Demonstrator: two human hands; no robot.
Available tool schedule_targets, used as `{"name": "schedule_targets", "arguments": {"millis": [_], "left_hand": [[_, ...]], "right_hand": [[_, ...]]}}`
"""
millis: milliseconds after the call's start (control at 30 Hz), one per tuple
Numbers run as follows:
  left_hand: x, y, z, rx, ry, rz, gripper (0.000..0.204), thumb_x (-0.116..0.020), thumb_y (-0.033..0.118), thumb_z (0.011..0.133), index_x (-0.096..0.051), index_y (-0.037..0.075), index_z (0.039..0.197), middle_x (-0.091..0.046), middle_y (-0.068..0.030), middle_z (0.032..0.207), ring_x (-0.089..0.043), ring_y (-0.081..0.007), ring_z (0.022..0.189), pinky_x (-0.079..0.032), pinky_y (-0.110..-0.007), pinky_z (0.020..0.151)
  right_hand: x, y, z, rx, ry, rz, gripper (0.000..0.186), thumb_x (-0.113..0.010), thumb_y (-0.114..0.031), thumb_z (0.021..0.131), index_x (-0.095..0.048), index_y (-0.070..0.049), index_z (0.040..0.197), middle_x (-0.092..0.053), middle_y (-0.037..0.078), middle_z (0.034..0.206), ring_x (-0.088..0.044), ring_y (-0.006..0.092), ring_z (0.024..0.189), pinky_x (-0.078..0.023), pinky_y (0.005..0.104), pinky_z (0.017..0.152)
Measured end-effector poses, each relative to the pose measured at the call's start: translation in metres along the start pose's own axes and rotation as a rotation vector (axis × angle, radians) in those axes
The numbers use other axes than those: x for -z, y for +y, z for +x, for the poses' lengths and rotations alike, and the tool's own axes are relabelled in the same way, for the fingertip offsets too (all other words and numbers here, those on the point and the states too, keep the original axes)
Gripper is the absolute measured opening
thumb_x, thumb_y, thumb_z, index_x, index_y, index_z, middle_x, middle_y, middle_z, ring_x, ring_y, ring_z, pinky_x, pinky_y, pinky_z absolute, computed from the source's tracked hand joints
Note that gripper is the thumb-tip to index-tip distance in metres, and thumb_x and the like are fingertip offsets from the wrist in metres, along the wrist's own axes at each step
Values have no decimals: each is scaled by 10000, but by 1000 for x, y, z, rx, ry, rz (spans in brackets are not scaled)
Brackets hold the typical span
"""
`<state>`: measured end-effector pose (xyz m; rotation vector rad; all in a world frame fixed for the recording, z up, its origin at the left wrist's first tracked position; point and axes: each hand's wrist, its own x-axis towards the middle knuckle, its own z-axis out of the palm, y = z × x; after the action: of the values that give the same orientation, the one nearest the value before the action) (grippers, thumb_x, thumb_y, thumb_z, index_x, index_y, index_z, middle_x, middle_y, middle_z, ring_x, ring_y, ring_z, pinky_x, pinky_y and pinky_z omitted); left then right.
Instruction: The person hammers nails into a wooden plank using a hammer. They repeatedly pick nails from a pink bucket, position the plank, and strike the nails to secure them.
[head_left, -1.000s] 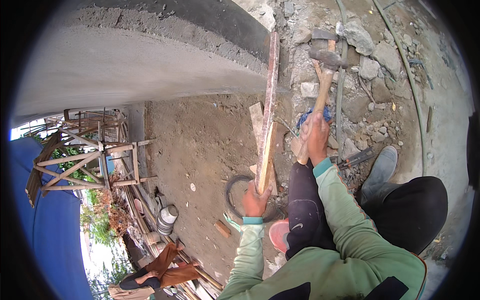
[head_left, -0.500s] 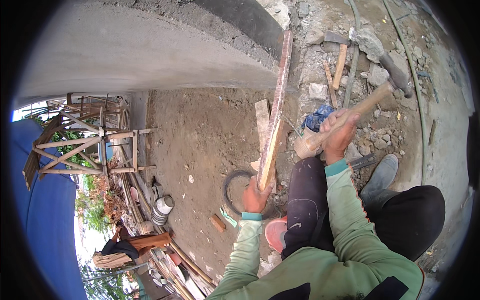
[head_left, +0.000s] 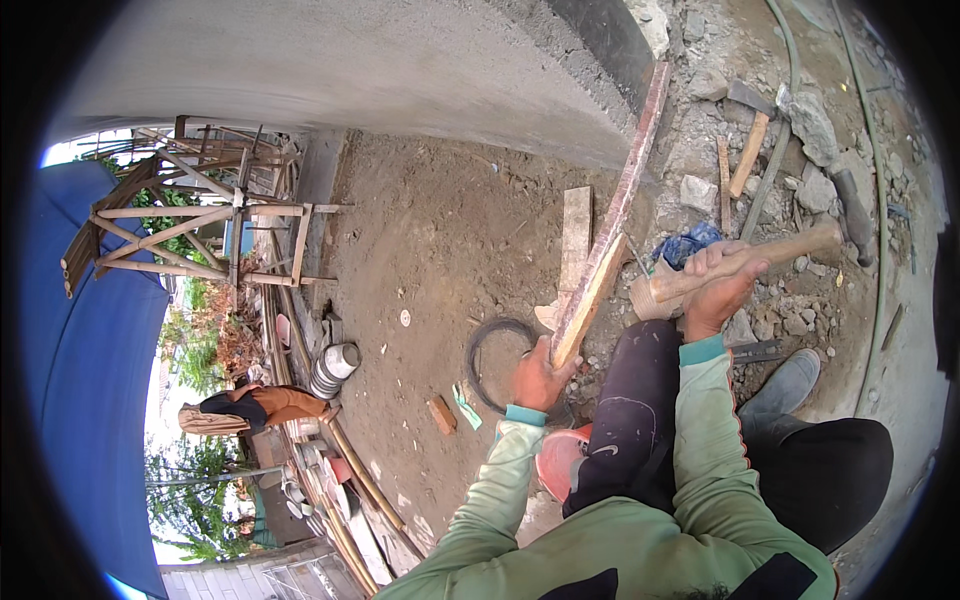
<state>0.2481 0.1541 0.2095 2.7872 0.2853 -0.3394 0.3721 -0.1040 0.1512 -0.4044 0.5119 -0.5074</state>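
My left hand (head_left: pixel 540 377) is closed around the lower end of a long, rough wooden strip (head_left: pixel 622 215). The strip slants up and away to the right, its far end near the base of the concrete wall. Part of its near end is pale, split wood. In my right hand (head_left: pixel 722 290) is a hammer (head_left: pixel 775 258), gripped along its thick wooden handle. Its dark metal head (head_left: pixel 853 216) points right, above the rubble. Under the handle's butt end lies a crumpled blue thing (head_left: pixel 688 243), partly covered. The hammer and the strip are apart.
A hatchet (head_left: pixel 751 140) lies among broken stones (head_left: pixel 812 128) beside a hose (head_left: pixel 783 150). A board (head_left: pixel 576 235), a coil of black tubing (head_left: pixel 474 368) and a brick piece (head_left: pixel 441 415) lie on the dirt. Buckets (head_left: pixel 336 370), wooden scaffolding (head_left: pixel 240 210) and another person (head_left: pixel 265 405) are at left.
The view has shifted, so the ground things appear farther right. The hammer's head has swung lower, with my right hand still on the handle. My left hand keeps hold of the strip.
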Motion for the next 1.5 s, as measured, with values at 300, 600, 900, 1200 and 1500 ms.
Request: {"name": "schedule_targets", "arguments": {"millis": [300, 600, 900, 1200, 1500], "left_hand": [[-11, -2, 0, -43, 12, -117, 550, -812, 409, 836, -606, 40, 1186, -728, -251, 913, -710, -453, 877, -549, -492, 749], [-10, 0, 1, -35, 26, -25, 588, -817, 436, 825, -610, 28, 1195, -723, -260, 912, -703, -463, 877, -546, -503, 751], [-8, -5, 2, -18, 10, -83, 612, -808, 463, 826, -609, 4, 1178, -719, -269, 902, -703, -466, 858, -547, -510, 736], [-11, 0, -2, -34, 11, -58, 603, -820, 427, 822, -604, 14, 1204, -722, -271, 918, -706, -467, 884, -548, -516, 744], [5, 5, -11, 10, 73, -98, 653, -848, 387, 784, -605, 2, 1252, -709, -236, 1093, -675, -443, 1038, -537, -492, 864]], "right_hand": [[24, 27, 18, -378, -112, -337, 555, -419, -609, 1059, -467, -80, 896, -456, 13, 668, -458, 128, 493, -404, 296, 432], [18, 38, 11, -605, -286, -534, 615, -426, -716, 1006, -457, -109, 911, -470, 28, 680, -469, 141, 496, -420, 310, 446], [-19, 11, -1, -55, 0, 38, 631, -421, -693, 1021, -465, -79, 883, -467, 27, 649, -467, 151, 483, -410, 315, 440], [8, 21, 3, -359, -104, -318, 614, -453, -699, 1006, -477, -99, 879, -449, 9, 615, -437, 135, 429, -373, 293, 379], [30, 0, 27, -468, -42, -547, 450, -503, -548, 1048, -501, -109, 949, -474, -5, 692, -468, 110, 520, -403, 276, 452]]}}
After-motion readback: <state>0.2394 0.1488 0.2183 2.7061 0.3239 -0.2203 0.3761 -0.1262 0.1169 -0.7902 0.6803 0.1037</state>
